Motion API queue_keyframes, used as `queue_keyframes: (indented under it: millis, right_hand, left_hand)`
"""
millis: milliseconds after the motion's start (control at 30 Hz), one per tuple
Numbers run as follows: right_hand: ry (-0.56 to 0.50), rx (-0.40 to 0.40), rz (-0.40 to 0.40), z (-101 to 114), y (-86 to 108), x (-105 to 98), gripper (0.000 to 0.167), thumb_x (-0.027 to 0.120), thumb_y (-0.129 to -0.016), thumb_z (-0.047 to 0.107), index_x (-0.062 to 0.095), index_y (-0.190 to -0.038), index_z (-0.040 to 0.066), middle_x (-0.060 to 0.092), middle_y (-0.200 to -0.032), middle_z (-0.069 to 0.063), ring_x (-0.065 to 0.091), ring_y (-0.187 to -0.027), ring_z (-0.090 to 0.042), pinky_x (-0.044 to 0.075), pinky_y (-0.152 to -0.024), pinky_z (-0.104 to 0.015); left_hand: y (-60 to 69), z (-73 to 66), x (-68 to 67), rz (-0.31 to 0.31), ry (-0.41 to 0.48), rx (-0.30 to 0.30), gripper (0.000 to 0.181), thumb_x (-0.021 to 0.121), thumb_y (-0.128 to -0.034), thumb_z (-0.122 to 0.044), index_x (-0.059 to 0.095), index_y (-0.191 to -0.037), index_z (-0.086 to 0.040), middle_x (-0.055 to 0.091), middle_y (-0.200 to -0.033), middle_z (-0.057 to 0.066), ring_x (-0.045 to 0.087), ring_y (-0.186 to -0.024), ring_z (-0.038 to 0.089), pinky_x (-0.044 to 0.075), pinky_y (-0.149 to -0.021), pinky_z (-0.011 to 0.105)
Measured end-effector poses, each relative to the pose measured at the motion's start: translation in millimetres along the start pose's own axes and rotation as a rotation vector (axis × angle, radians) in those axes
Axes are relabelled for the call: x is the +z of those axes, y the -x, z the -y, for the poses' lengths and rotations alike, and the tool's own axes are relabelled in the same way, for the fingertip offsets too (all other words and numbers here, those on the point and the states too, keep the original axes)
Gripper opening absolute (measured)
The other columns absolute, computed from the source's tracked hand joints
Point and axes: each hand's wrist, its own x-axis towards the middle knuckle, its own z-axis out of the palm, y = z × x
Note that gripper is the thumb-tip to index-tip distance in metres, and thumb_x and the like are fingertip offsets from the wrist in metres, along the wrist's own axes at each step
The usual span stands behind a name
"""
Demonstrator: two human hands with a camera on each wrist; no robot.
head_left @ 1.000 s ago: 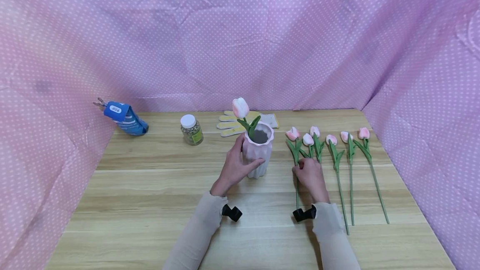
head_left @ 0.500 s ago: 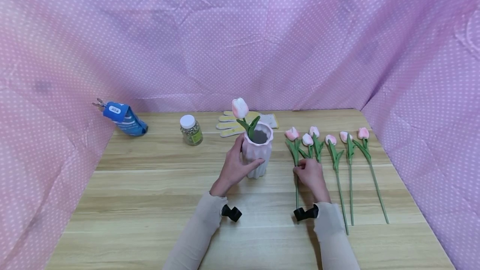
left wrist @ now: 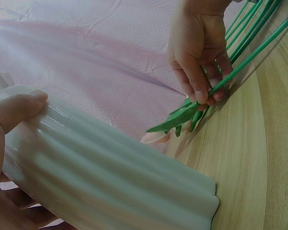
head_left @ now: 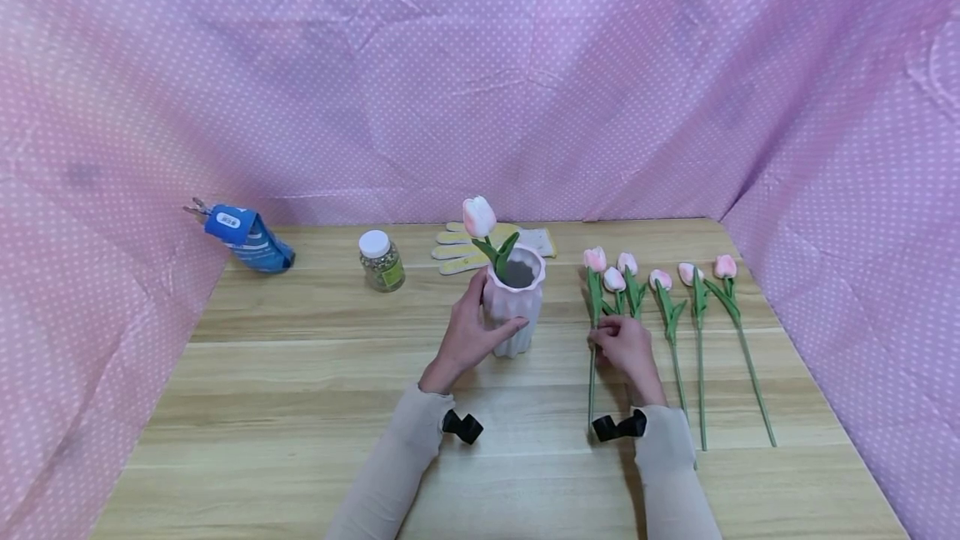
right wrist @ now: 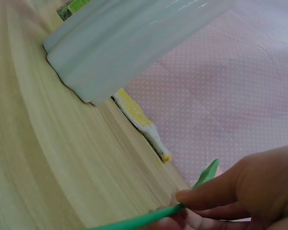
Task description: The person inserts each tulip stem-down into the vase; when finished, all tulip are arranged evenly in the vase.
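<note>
The vase (head_left: pixel 517 302) stands upright on the table (head_left: pixel 300 407), and the left hand (head_left: pixel 467 332) holds it from its left side, thumb laid across the front and fingers bent around the wall. Its surface is glossy, so probably it is smooth and rather slippery; it looks like ceramic, which would make it somewhat heavy and easy to chip at the wavy rim. A grip on the ribbed body, as here, seems safer than one on this rim.

To the right of the vase, well apart from the left hand, the right hand (head_left: pixel 628 350) pinches the stem of a tulip (head_left: pixel 595 298) just below the leaves, between thumb and fingers. Whether the stem is wholly off the table, one cannot tell. This flower should be light, its stem thin and fairly stiff, its leaves and petals softer; the bare stem is therefore the good place to take. Five other tulips (head_left: pixel 671 315) lie farther right of the vase, while one upright tulip (head_left: pixel 479 217) leans over the vase's left rim.
</note>
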Motion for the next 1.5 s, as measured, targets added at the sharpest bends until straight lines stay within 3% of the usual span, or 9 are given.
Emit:
queue_keyframes:
  millis: [333, 500, 767, 1000, 1500]
  right_hand:
    - [-0.214, 0.089, 0.01, -2, 0.5, -3, 0.037, 0.062, -0.096, 0.005, 0.056, -0.13, -0.009, 0.07, -0.101, -0.013, 0.063, -0.066, -0.005, 0.059, -0.057, -0.023]
    - [-0.336, 0.116, 0.02, -5, -0.3, -6, 0.04, 0.059, -0.097, 0.003, 0.05, -0.134, -0.01, 0.07, -0.095, -0.004, 0.064, -0.07, -0.004, 0.059, -0.059, -0.021]
    - [-0.506, 0.106, 0.015, -7, 0.1, -8, 0.034, 0.052, -0.099, -0.001, 0.04, -0.13, -0.011, 0.066, -0.074, 0.012, 0.067, -0.066, -0.002, 0.06, -0.057, -0.022]
    - [-0.631, 0.112, -0.013, -8, 0.8, -9, 0.026, 0.05, -0.1, -0.003, 0.039, -0.124, -0.006, 0.064, -0.073, 0.011, 0.068, -0.066, -0.004, 0.061, -0.058, -0.024]
    - [-0.79, 0.097, -0.101, -12, 2.6, -10, 0.014, 0.047, -0.102, 0.0, 0.038, -0.112, 0.004, 0.067, -0.075, 0.009, 0.069, -0.071, -0.006, 0.063, -0.065, -0.025]
  left_hand:
    - [0.3, -1.6, -0.8, 0.009, -0.002, -0.012, 0.09, 0.084, -0.0809, -0.027, 0.033, -0.154, -0.015, 0.051, -0.149, 0.01, 0.05, -0.138, 0.031, 0.045, -0.111, 0.056]
    - [0.3, -1.6, -0.7, 0.01, -0.004, -0.008, 0.089, 0.084, -0.0812, -0.026, 0.033, -0.154, -0.014, 0.051, -0.149, 0.011, 0.05, -0.139, 0.032, 0.045, -0.111, 0.056]
    - [0.5, -0.4, -0.8, 0.01, -0.002, -0.001, 0.088, 0.083, -0.0812, -0.025, 0.034, -0.153, -0.014, 0.052, -0.148, 0.011, 0.052, -0.136, 0.032, 0.046, -0.11, 0.055]
    - [-0.3, -0.6, -0.2, 0.009, -0.001, -0.006, 0.088, 0.083, -0.0817, -0.026, 0.033, -0.153, -0.014, 0.051, -0.148, 0.011, 0.051, -0.137, 0.032, 0.046, -0.111, 0.055]
    - [0.2, -1.1, -0.6, 0.011, 0.009, 0.0, 0.087, 0.083, -0.0818, -0.024, 0.034, -0.152, -0.013, 0.052, -0.148, 0.012, 0.052, -0.137, 0.033, 0.046, -0.11, 0.055]
